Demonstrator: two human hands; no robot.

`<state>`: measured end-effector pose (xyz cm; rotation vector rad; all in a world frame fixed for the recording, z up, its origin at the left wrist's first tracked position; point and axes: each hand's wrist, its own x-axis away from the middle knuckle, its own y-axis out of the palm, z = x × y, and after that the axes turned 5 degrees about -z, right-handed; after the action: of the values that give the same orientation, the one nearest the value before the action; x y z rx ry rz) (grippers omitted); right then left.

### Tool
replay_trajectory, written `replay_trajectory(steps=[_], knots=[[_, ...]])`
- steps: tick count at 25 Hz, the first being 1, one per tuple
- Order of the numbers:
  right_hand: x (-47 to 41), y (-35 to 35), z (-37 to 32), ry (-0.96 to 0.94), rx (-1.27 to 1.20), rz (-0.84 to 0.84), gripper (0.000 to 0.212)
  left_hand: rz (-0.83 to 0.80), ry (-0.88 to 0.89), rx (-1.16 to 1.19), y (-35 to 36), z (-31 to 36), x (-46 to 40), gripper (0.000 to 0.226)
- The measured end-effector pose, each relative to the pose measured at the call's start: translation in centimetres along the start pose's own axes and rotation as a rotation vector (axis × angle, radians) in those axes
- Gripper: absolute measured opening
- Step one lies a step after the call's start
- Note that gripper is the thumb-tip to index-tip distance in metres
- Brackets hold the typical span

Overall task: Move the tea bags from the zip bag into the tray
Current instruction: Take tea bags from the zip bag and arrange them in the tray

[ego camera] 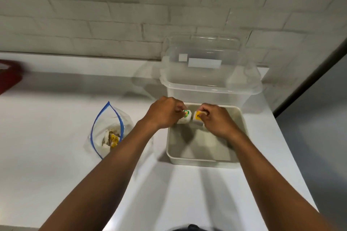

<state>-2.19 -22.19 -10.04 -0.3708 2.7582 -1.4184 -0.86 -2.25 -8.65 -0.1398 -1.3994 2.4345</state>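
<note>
- Both forearms reach forward over the white table point(56, 155), hands meeting above the far half of the tray point(197, 161).
- Tray: shallow, off-white, near the table's right side. Visible floor bare in the near half.
- Zip bag point(108, 131): left of the tray, well apart from it, mouth open, blue seal. More tea bags sit inside, one with a yellow label.
- Left hand point(163, 114): fingers curled, pinching a tea bag with green label point(185, 117) over the tray's far left part.
- Right hand point(217, 120): fingers curled, pinching a tea bag with yellow label point(197, 118) just beside the first; the two nearly touch.
- Can't tell whether either bag rests on the tray floor.
- Clear plastic box point(206, 92) directly behind the tray, a clear lid point(202, 56) propped behind it against the white brick wall point(112, 15).
- Red blurred object point(9, 77) at far left edge.
</note>
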Motion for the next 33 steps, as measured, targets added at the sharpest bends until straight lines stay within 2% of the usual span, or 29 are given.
replay_trajectory(steps=[4, 9, 12, 15, 17, 20, 23, 27, 33], knots=[[-1.6, 3.5, 2.1, -0.017, 0.030, -0.074, 0.013, 0.003, -0.005, -0.234, 2.0, -0.7, -1.1, 0.016], [-3.6, 4.6, 2.3, -0.060, 0.104, -0.175, 0.016, 0.018, 0.021, -0.570, 3.3, -1.4, -2.1, 0.027], [-4.0, 4.9, 2.3, -0.084, 0.131, -0.188, 0.021, 0.086, -0.056, -0.606, 3.7, -0.9, -2.6, 0.018], [-3.7, 5.0, 2.7, -0.073, 0.092, -0.156, 0.034, 0.087, -0.154, -0.666, 3.8, 0.0, -2.8, 0.011], [-3.6, 4.9, 3.2, -0.027, 0.006, -0.140, 0.028, 0.073, -0.202, -0.670, 3.5, 0.4, -2.9, 0.008], [-3.5, 4.9, 3.9, 0.038, -0.050, -0.112, 0.009, 0.017, -0.151, -0.669, 3.4, 0.3, -3.1, 0.011], [-3.5, 4.9, 4.0, 0.041, -0.041, -0.098, 0.013, -0.077, -0.150, -0.648, 3.1, -0.1, -3.4, 0.015], [-4.0, 5.5, 3.9, 0.076, -0.026, -0.071, 0.013, -0.058, -0.152, -0.799, 3.1, 0.7, -3.7, 0.012], [-4.3, 6.1, 3.7, 0.070, 0.207, 0.037, 0.014, -0.044, -0.158, -0.890, 4.2, 1.4, -3.9, 0.016]])
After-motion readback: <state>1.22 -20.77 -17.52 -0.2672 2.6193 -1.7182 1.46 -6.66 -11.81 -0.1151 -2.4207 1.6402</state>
